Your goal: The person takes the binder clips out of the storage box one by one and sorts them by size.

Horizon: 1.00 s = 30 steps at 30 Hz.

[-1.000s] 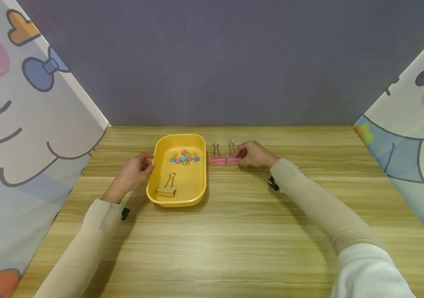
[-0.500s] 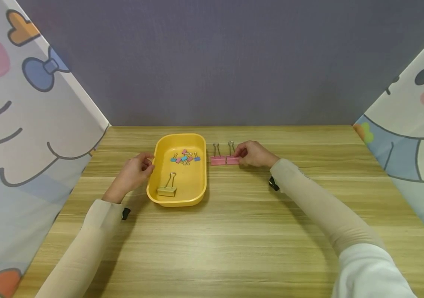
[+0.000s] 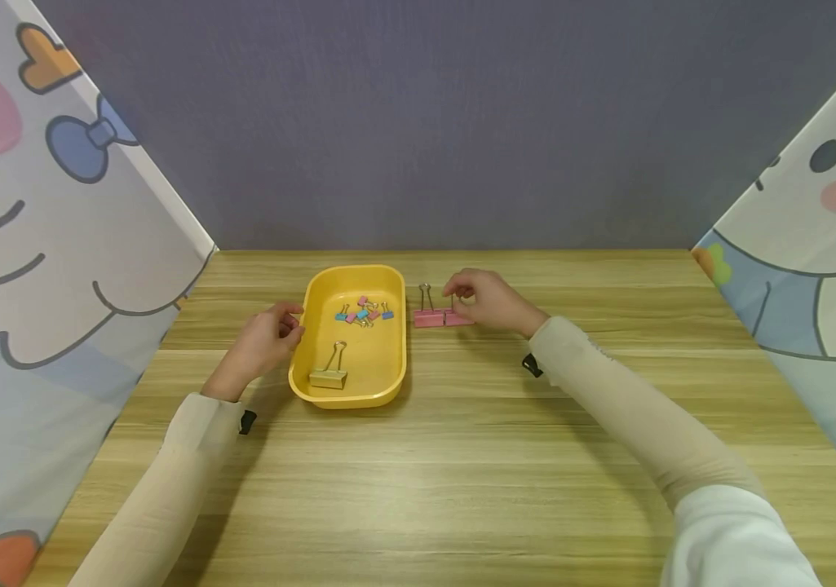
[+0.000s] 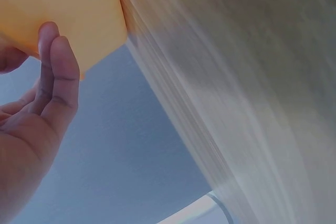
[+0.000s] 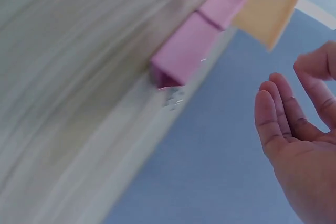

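Observation:
Two pink binder clips lie end to end on the table just right of a yellow tray (image 3: 395, 383). The left pink clip (image 3: 429, 318) shows its wire handles pointing away; the handles of the right pink clip (image 3: 459, 318) are partly behind my right hand (image 3: 494, 302). That hand hovers over the clip, and the right wrist view shows its bent fingers (image 5: 270, 119) apart from both clips. My left hand (image 3: 262, 338) is at the tray's left side, its fingers (image 4: 64, 77) extended against or very near the outer wall; contact is unclear.
Inside the tray, several small coloured binder clips (image 3: 362, 314) lie in a loose cluster toward the back. A large gold binder clip (image 3: 328, 377) lies near the tray's front left. A grey panel (image 3: 418, 122) stands behind the wooden table (image 3: 447, 481).
My right hand has let go of the right pink clip and lifted slightly up and to the left. The two pink clips stand closer together. My left hand stays by the tray.

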Each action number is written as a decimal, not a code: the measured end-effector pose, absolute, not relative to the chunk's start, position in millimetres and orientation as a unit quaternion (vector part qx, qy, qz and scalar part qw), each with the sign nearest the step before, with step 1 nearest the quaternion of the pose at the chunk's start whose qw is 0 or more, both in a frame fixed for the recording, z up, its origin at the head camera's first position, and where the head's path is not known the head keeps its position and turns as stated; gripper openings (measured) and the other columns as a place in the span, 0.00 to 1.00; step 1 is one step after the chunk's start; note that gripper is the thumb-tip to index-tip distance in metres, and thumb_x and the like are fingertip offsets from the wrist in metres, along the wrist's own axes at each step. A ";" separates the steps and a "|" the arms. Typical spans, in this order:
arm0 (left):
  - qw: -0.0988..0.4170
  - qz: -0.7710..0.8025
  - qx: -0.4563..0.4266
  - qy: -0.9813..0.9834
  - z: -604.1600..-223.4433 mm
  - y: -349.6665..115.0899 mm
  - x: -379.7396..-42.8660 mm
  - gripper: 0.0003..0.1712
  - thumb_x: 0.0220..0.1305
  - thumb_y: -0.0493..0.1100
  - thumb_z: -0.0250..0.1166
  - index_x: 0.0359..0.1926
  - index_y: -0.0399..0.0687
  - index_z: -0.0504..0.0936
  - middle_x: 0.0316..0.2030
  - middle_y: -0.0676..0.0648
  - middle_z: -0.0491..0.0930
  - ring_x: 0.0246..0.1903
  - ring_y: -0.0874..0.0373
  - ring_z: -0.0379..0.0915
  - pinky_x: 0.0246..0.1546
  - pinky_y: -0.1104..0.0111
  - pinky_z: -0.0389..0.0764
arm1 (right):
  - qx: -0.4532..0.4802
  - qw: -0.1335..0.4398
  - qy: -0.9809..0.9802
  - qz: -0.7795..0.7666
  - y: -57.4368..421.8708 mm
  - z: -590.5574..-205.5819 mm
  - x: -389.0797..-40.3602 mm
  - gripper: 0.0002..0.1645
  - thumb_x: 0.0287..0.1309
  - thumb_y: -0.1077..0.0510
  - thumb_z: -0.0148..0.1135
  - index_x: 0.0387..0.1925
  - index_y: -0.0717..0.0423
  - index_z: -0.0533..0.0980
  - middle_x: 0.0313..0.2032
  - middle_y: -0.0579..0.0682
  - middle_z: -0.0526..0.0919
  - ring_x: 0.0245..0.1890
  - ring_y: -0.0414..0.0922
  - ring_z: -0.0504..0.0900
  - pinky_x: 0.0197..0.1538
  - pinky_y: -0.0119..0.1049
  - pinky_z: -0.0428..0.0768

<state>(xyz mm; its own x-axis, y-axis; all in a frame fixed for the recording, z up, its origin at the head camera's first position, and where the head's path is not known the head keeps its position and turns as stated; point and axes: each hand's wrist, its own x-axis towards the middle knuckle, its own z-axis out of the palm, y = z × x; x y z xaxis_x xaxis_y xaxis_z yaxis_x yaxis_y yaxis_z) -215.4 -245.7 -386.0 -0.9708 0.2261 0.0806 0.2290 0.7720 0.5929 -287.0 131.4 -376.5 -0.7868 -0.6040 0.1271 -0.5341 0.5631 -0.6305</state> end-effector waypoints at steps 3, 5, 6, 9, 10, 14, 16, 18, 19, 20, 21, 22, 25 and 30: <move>0.003 -0.314 -0.121 -0.942 -386.0 -245.7 -215.1 0.21 0.66 0.35 0.57 0.57 0.28 0.69 0.37 0.38 0.77 0.35 0.48 0.77 0.35 0.59 0.79 | -0.347 0.034 0.874 -0.338 123.9 -369.6 -281.4 0.13 0.56 0.68 0.58 0.44 0.57 0.78 0.42 0.51 0.79 0.43 0.49 0.77 0.50 0.45 0.75; 0.004 -0.313 -0.121 -0.942 -386.1 -245.7 -215.1 0.21 0.66 0.35 0.57 0.57 0.29 0.69 0.37 0.38 0.77 0.35 0.48 0.77 0.35 0.60 0.78 | -0.356 0.030 0.871 -0.338 119.0 -365.5 -277.1 0.14 0.55 0.68 0.59 0.44 0.56 0.79 0.42 0.49 0.79 0.43 0.49 0.76 0.49 0.44 0.75; 0.004 -0.313 -0.121 -0.942 -386.3 -245.7 -215.0 0.21 0.66 0.35 0.57 0.57 0.28 0.69 0.37 0.38 0.77 0.35 0.48 0.77 0.35 0.60 0.78 | -0.359 0.028 0.870 -0.338 116.6 -363.9 -275.1 0.14 0.55 0.67 0.59 0.44 0.56 0.79 0.42 0.48 0.79 0.43 0.49 0.76 0.49 0.44 0.75; 0.004 -0.313 -0.120 -0.942 -386.4 -245.7 -215.2 0.21 0.66 0.35 0.57 0.57 0.29 0.69 0.37 0.38 0.77 0.35 0.48 0.76 0.35 0.60 0.78 | -0.370 0.023 0.865 -0.340 109.2 -359.3 -268.3 0.14 0.55 0.67 0.60 0.43 0.55 0.79 0.42 0.47 0.78 0.43 0.49 0.76 0.48 0.44 0.76; 0.004 -0.313 -0.119 -0.942 -386.4 -245.7 -215.2 0.21 0.66 0.35 0.57 0.57 0.29 0.69 0.37 0.38 0.77 0.35 0.48 0.76 0.35 0.60 0.78 | -0.375 0.019 0.862 -0.340 106.5 -358.2 -266.3 0.14 0.54 0.67 0.60 0.43 0.56 0.79 0.41 0.48 0.79 0.42 0.49 0.76 0.48 0.44 0.76; 0.005 -0.314 -0.118 -0.942 -386.0 -245.4 -214.7 0.21 0.66 0.35 0.57 0.57 0.29 0.69 0.37 0.38 0.77 0.35 0.48 0.76 0.35 0.60 0.78 | -0.400 0.005 0.849 -0.344 94.7 -354.1 -257.8 0.11 0.54 0.64 0.65 0.42 0.59 0.80 0.39 0.52 0.79 0.41 0.50 0.77 0.46 0.41 0.77; 0.006 -0.313 -0.119 -0.942 -386.1 -245.5 -214.0 0.21 0.66 0.35 0.57 0.57 0.29 0.69 0.37 0.38 0.77 0.34 0.49 0.76 0.34 0.60 0.78 | -0.408 0.008 0.843 -0.350 88.8 -353.1 -253.8 0.11 0.54 0.64 0.65 0.41 0.60 0.80 0.39 0.53 0.79 0.40 0.50 0.77 0.45 0.40 0.78; 0.007 -0.312 -0.118 -0.943 -386.5 -245.8 -213.4 0.21 0.66 0.35 0.57 0.57 0.29 0.70 0.37 0.38 0.77 0.34 0.49 0.76 0.34 0.60 0.78 | -0.412 0.015 0.840 -0.353 83.0 -352.4 -249.7 0.11 0.55 0.64 0.65 0.42 0.59 0.80 0.38 0.52 0.79 0.41 0.50 0.77 0.45 0.39 0.78; 0.008 -0.312 -0.118 -0.943 -386.7 -246.0 -213.3 0.21 0.66 0.35 0.58 0.57 0.29 0.70 0.37 0.39 0.77 0.34 0.49 0.76 0.34 0.60 0.78 | -0.414 0.019 0.837 -0.357 80.3 -352.2 -248.0 0.11 0.55 0.65 0.63 0.42 0.60 0.80 0.38 0.52 0.79 0.41 0.50 0.77 0.45 0.40 0.79; 0.009 -0.312 -0.118 -0.943 -386.8 -246.0 -213.1 0.21 0.66 0.35 0.58 0.57 0.29 0.70 0.37 0.39 0.77 0.34 0.49 0.76 0.34 0.60 0.78 | -0.415 0.022 0.836 -0.359 77.8 -352.1 -246.4 0.11 0.55 0.66 0.62 0.42 0.59 0.80 0.39 0.50 0.78 0.41 0.50 0.77 0.45 0.39 0.79; 0.009 -0.313 -0.119 -0.942 -387.1 -246.2 -213.0 0.21 0.66 0.35 0.58 0.57 0.29 0.70 0.37 0.39 0.77 0.34 0.49 0.76 0.34 0.60 0.78 | -0.417 0.025 0.834 -0.361 75.3 -352.0 -244.8 0.11 0.55 0.66 0.62 0.42 0.58 0.80 0.39 0.49 0.78 0.41 0.51 0.77 0.45 0.39 0.79; 0.010 -0.314 -0.119 -0.942 -387.4 -246.2 -213.0 0.20 0.66 0.35 0.58 0.57 0.29 0.70 0.37 0.39 0.77 0.34 0.49 0.76 0.34 0.60 0.78 | -0.420 0.028 0.831 -0.363 72.8 -352.1 -243.5 0.11 0.56 0.66 0.61 0.43 0.58 0.80 0.39 0.49 0.78 0.41 0.51 0.76 0.45 0.39 0.79; 0.014 -0.315 -0.120 -0.941 -388.0 -246.0 -213.7 0.20 0.65 0.35 0.58 0.56 0.29 0.70 0.36 0.39 0.77 0.34 0.49 0.76 0.34 0.60 0.78 | -0.431 0.035 0.826 -0.362 66.3 -353.0 -239.6 0.11 0.57 0.64 0.62 0.43 0.57 0.79 0.40 0.48 0.78 0.40 0.51 0.76 0.43 0.35 0.78; 0.019 -0.316 -0.125 -0.940 -389.0 -245.1 -214.5 0.20 0.64 0.34 0.58 0.55 0.29 0.71 0.35 0.39 0.77 0.32 0.50 0.75 0.33 0.60 0.78 | -0.450 0.032 0.831 -0.324 55.7 -356.6 -234.2 0.11 0.57 0.61 0.63 0.43 0.53 0.79 0.42 0.46 0.78 0.38 0.47 0.75 0.40 0.33 0.75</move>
<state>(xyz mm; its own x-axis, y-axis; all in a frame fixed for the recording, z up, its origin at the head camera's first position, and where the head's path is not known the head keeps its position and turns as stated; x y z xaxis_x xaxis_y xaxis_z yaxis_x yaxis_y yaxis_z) -214.5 -245.1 -389.0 -0.9682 0.2223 0.1149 0.2466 0.7695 0.5892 -234.2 55.7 -356.6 -0.5924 -0.7694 0.2387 -0.7279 0.3843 -0.5678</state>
